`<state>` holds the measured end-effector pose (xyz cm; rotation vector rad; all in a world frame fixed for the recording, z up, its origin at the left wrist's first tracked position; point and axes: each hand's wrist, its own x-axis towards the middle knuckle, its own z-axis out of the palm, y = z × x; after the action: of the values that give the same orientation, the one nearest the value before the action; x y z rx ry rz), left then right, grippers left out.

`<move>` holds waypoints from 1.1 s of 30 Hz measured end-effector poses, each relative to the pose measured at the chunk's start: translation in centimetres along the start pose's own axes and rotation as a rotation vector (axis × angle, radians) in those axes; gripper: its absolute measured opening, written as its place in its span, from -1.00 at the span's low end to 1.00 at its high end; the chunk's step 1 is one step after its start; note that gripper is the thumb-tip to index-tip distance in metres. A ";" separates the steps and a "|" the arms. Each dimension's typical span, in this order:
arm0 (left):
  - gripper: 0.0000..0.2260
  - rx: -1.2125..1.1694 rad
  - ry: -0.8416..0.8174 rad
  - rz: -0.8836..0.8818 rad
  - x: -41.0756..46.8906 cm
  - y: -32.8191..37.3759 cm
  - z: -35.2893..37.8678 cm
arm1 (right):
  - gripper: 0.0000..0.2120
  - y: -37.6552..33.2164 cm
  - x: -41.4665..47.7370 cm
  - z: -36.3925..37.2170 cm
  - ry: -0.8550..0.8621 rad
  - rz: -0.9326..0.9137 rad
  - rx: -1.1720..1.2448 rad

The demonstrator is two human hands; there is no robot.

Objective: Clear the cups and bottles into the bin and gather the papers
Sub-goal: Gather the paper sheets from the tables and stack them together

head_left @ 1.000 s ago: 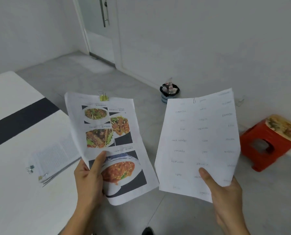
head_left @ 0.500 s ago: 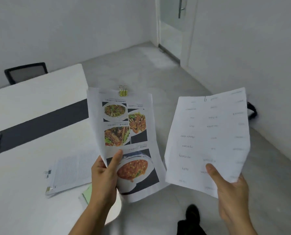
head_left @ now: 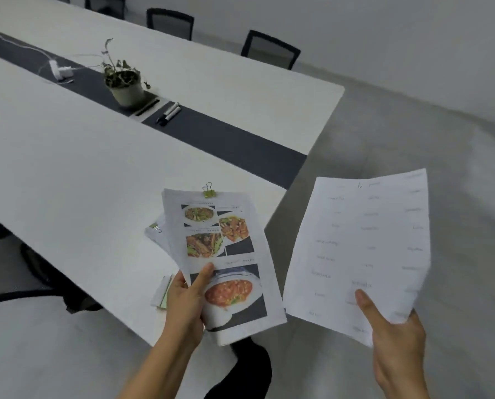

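- The left hand [head_left: 187,303] grips a clipped bundle of food-picture pages [head_left: 226,254] by its lower edge, thumb across the front and fingers curled behind. The bundle is held up over the near corner of the table [head_left: 82,168].
- The right hand [head_left: 396,341] pinches a loose sheet [head_left: 361,249] at its bottom corner, out over the floor [head_left: 384,125] past the table's end.
- More papers [head_left: 154,233] lie at that near corner, partly hidden behind the bundle. A green-edged pad [head_left: 163,292] sits right at the near edge by the left wrist.
- To my eye the loose sheet is the weak point: held by one corner, it could flop, crease or slip free.
- With both hands full, scooping up the rest could nudge the pad off the edge.
- The long white table has a dark strip [head_left: 226,139] down its middle carrying a potted plant [head_left: 125,90], two markers [head_left: 170,112] and a plug with cable [head_left: 59,70].
- Chairs [head_left: 270,48] line the far side. I see no bin, cups or bottles.
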<state>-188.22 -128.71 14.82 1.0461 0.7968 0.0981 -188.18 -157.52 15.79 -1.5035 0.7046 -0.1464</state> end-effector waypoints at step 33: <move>-0.67 0.173 0.989 -0.137 17.9 -7.1 3.9 | -0.58 -3.1 28.9 26.2 -0.984 0.217 -0.423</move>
<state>-174.90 -127.62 0.44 1.0853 1.7915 0.4579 -150.91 -150.00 6.76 -1.6364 0.0804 0.9043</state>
